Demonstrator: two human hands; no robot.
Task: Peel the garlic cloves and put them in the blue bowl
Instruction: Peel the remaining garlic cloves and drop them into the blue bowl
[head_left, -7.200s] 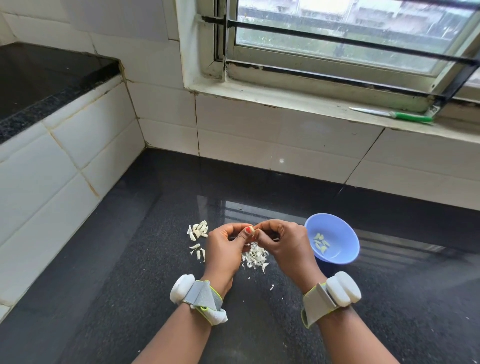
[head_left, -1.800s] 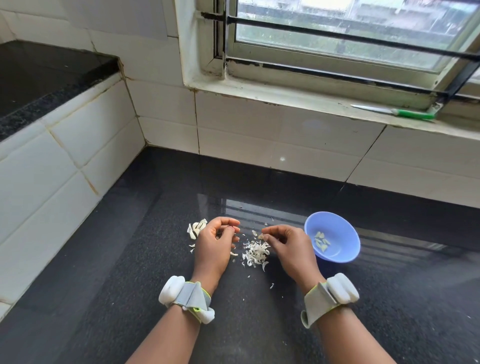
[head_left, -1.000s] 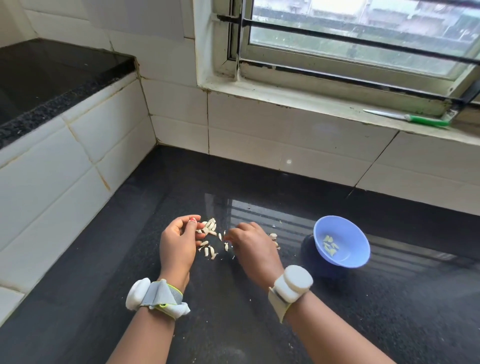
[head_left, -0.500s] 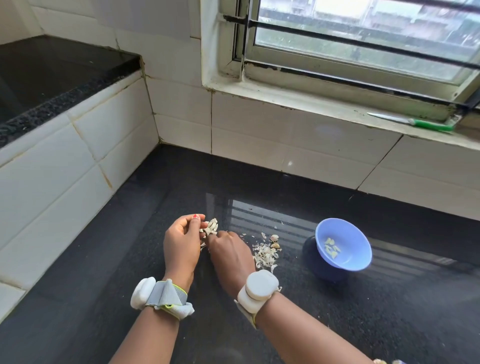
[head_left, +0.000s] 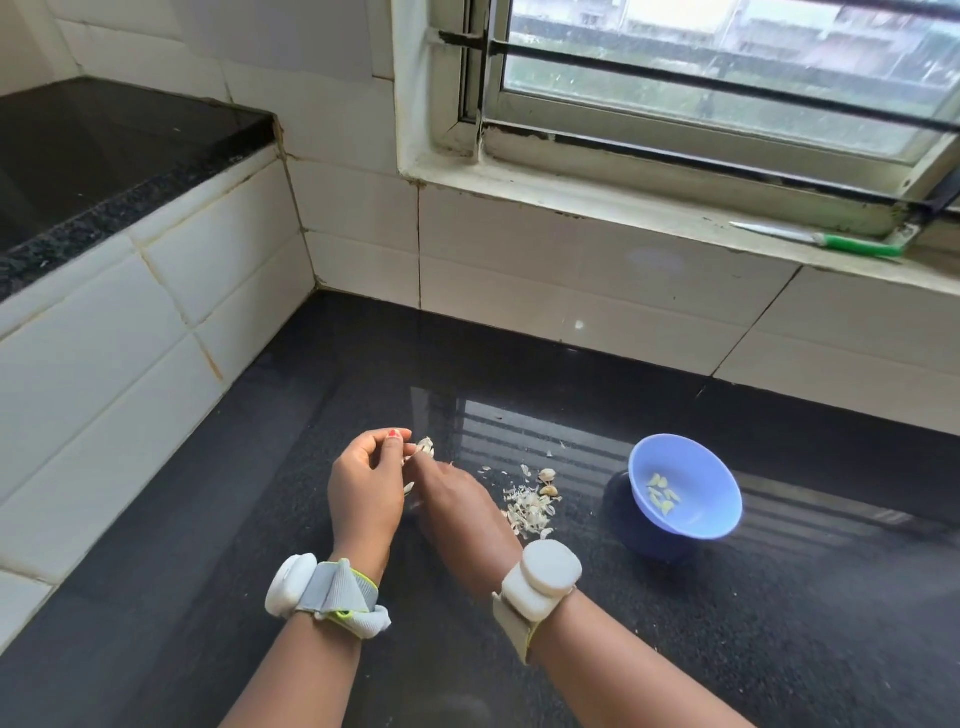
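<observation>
My left hand (head_left: 363, 486) rests on the black counter with its fingers curled, thumb tip up beside a small pile of unpeeled garlic cloves (head_left: 425, 447). My right hand (head_left: 460, 501) reaches across to that pile. Its fingertips lie behind my left hand, so whether either hand holds a clove is hidden. To the right of my hands lies a heap of white garlic peels (head_left: 527, 506) with two cloves (head_left: 548, 483) at its far edge. The blue bowl (head_left: 724, 512) stands further right and holds several peeled yellowish cloves (head_left: 661, 493).
The black granite counter (head_left: 571, 634) meets white tiled walls at the back and left. A raised black ledge (head_left: 104, 150) sits at the upper left. A green-handled knife (head_left: 831, 240) lies on the window sill at the right. Both wrists carry white sensor bands.
My right hand left the peel heap and crossed left to the unpeeled cloves beside my left hand. The view shifted left, so the bowl now sits further right.
</observation>
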